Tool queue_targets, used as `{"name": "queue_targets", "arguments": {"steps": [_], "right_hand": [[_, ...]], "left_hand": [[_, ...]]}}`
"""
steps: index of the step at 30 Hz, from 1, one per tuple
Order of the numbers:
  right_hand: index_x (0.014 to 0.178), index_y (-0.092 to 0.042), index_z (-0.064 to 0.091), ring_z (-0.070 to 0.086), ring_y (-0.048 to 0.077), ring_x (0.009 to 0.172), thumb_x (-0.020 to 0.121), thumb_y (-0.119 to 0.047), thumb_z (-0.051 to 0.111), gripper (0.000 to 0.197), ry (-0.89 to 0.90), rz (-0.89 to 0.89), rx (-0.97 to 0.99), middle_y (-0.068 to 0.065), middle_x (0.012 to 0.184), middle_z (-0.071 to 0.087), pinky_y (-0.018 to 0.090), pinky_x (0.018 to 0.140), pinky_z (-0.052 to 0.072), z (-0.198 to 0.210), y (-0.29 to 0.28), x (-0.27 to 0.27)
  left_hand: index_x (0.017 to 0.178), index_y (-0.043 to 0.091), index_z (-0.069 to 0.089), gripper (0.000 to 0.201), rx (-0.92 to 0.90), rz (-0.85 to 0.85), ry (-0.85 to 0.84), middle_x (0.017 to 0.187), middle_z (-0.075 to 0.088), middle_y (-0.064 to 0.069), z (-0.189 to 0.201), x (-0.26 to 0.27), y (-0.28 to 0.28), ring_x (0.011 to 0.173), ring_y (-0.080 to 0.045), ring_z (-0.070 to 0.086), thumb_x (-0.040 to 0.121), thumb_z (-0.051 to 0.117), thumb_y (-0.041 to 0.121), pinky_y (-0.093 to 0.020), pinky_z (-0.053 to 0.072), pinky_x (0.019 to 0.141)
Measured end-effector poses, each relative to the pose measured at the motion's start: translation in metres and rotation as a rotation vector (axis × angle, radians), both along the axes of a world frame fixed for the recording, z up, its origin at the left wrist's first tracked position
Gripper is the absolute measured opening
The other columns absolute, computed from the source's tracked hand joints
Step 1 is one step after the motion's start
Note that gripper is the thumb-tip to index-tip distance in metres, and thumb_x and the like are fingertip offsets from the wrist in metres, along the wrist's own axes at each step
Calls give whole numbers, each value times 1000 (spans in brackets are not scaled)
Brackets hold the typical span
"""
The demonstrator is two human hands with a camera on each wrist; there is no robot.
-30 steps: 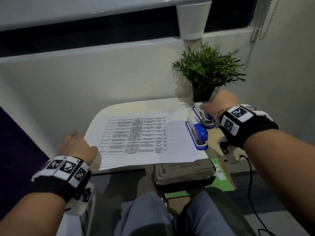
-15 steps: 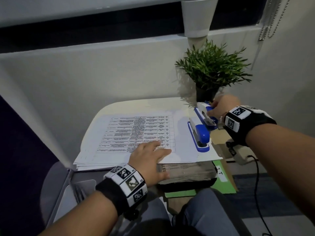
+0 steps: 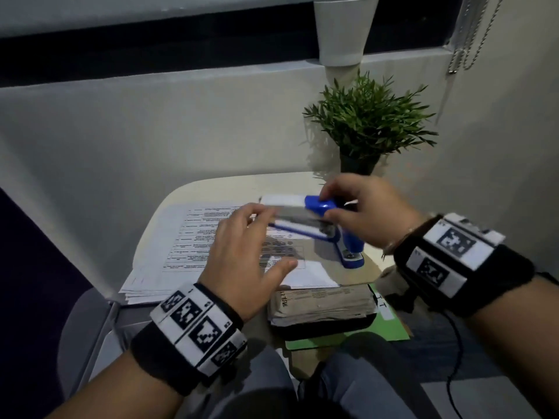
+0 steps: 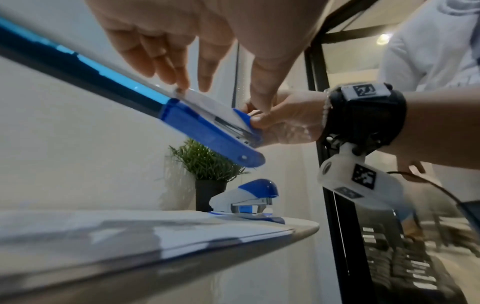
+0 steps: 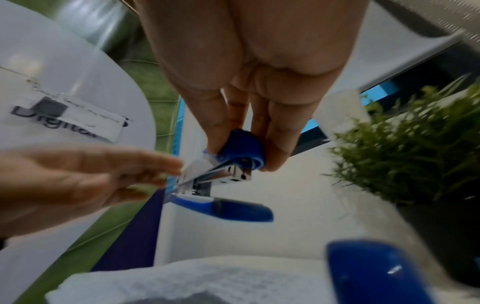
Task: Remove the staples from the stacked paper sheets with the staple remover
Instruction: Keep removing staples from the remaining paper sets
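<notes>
Right hand [image 3: 366,216]: thumb and fingers pinch the rounded blue head of a blue-and-white plastic stapler-shaped tool [image 3: 299,219] with a metal magazine. I hold it in the air above the paper, roughly level, its long body pointing toward my left. In the right wrist view the blue base plate hangs apart from the magazine at the pinched end. I cannot tell whether this tool is the staple remover. Left hand [image 3: 242,252]: fingers straight and slightly spread, gripping nothing. The fingertips [image 4: 182,84] touch the white far end of the tool. Below both hands, the stacked paper sheets [image 3: 187,237], white with a printed table on the top page, lie flat on a rounded beige tabletop [image 3: 236,184], their edges fanned unevenly at the near left corner. A second blue-and-white stapler [image 3: 352,251] rests on the right part of the stack, beneath the held tool. Behind it, at the far right of the table, stands a small green leafy plant [image 3: 369,122] in a dark pot [image 3: 358,164]. A white tapered cup [image 3: 344,28] sits above the plant. At the near edge, a bundle of brownish papers [image 3: 320,303] lies over a green folder [image 3: 363,337]. Both wrists carry black bands with square markers.
</notes>
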State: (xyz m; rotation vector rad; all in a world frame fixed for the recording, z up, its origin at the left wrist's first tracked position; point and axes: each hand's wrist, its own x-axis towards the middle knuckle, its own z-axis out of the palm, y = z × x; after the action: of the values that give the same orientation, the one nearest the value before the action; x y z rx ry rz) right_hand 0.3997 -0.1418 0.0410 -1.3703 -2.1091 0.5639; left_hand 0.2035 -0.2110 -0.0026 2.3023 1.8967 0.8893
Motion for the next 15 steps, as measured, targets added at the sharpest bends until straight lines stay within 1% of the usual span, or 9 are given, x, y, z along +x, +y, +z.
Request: {"name": "queue_targets", "arguments": {"steps": [2,4,5,7,8,9,11,13,15], "right_hand": [[102,-25,65,61,17,91,83,-16,68,21,-67,68,24,0,98,68,32,86,49,-9,-8,-15],[104,-23,64,60,18,94,84,-14,66,23,-95,133,9,1,101,68,32,88,47,-18,-12,-28],[105,-22,64,60,19,95,84,-13,65,23,-100,157,-4,1,101,68,32,88,47,-22,-12,-33],[105,-20,63,59,20,94,84,-11,63,23,-105,167,-23,2,100,68,31,85,45,-30,-13,-42],[106,-19,62,59,21,94,84,-10,63,23,-89,149,-35,3,99,68,32,85,46,-35,-13,-45],[106,-18,61,60,21,94,83,-10,64,25,-56,112,-51,3,100,68,34,86,47,-39,-13,-48],[112,-18,59,62,19,98,81,-10,68,33,71,-8,-94,3,106,68,35,91,49,-47,-12,-52],[122,-16,55,60,15,105,82,-10,69,44,192,-130,-157,2,116,65,31,97,47,-54,-12,-54],[128,-14,51,59,14,109,85,-10,68,47,205,-203,-223,1,120,63,28,99,46,-64,-16,-54]], "left_hand": [[143,19,32,78,-7,16,81,147,27,0,7,2,1,132,-17,21,79,64,50,-28,19,107],[145,20,26,75,-76,35,145,151,24,1,8,-1,8,137,-19,18,84,60,45,-30,16,112],[143,20,29,67,-117,8,167,148,30,0,8,-2,13,136,-20,24,86,58,41,-31,19,111],[130,23,46,40,-227,-67,163,127,51,-2,6,-4,22,119,-23,45,90,53,29,-33,36,97],[123,23,50,32,-288,-77,166,117,55,-3,5,-4,25,109,-24,50,92,50,25,-34,40,89],[121,22,51,29,-324,-72,177,113,55,-3,4,-4,27,103,-24,51,93,48,23,-34,41,85],[121,21,51,29,-326,-53,195,113,56,-4,1,-5,31,101,-23,52,93,47,21,-34,41,84],[121,20,51,28,-301,-42,178,112,57,-3,-1,-7,36,100,-23,51,94,46,20,-31,40,83],[122,19,51,28,-304,-30,154,112,57,-3,-3,-10,41,101,-22,51,94,45,19,-28,35,81]]}}
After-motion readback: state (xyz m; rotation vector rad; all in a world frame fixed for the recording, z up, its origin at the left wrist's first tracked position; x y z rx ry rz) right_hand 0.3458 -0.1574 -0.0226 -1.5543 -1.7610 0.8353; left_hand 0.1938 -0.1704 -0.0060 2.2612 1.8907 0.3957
